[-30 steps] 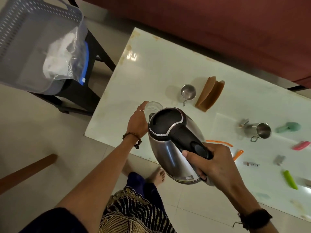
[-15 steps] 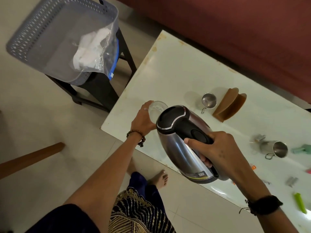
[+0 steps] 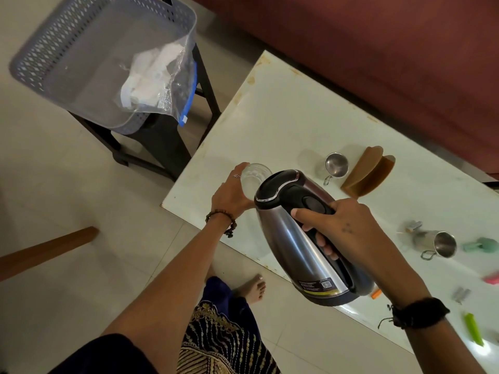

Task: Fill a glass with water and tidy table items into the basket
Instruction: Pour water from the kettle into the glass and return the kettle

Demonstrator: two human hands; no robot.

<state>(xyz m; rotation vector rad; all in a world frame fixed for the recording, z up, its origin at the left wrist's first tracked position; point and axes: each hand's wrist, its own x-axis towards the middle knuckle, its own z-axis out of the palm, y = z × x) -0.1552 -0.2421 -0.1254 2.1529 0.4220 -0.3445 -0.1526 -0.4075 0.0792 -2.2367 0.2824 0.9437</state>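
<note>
Compared with half a second earlier, the steel electric kettle with black lid and handle point(image 3: 294, 238) is sitting slightly more upended. The right hand point(image 3: 348, 228) is gripping its handle, its long axis tilting spout-first toward the clear drinking glass point(image 3: 253, 178). The left hand point(image 3: 229, 194) is wrapping the glass, near the white table's point(image 3: 270, 117) front-left corner.

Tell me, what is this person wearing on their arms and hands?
The left hand has a small ring on one finger and a dark beaded bracelet at the wrist. The right hand carries a small dark mark on its back, and a black band with loose threads circles that wrist. A dark sleeve covers the left upper arm.
</note>
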